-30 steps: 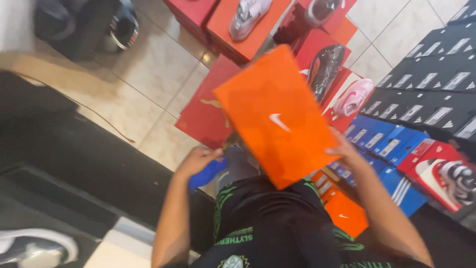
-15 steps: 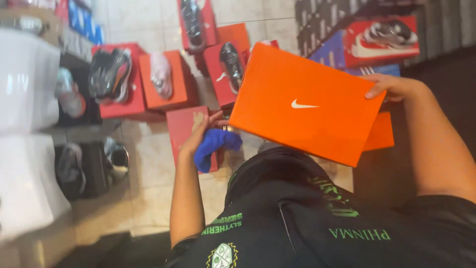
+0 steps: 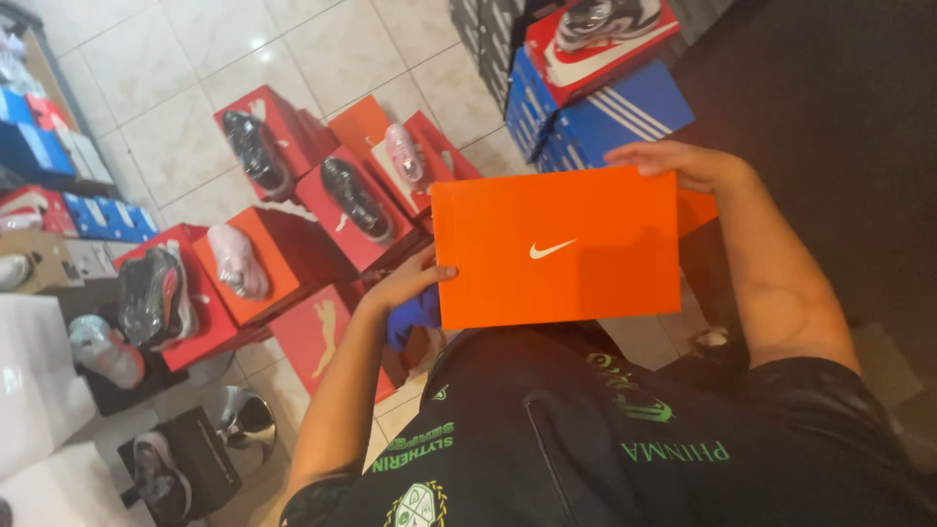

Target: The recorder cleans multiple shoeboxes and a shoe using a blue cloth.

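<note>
Orange box (image 3: 556,249) between both hands' fingers (image 3: 429,271) (level).

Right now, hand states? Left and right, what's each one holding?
Left hand: closed on the left edge of the orange shoebox lid, with a blue cloth right beneath it.
Right hand: gripping the lid's top right corner.

Left grip (image 3: 405,283) and right grip (image 3: 678,164) clasped, apart

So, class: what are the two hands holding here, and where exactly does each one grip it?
Both hold an orange shoebox lid. The left hand grips its left edge, also holding a blue cloth; the right hand grips the top right corner.
</note>
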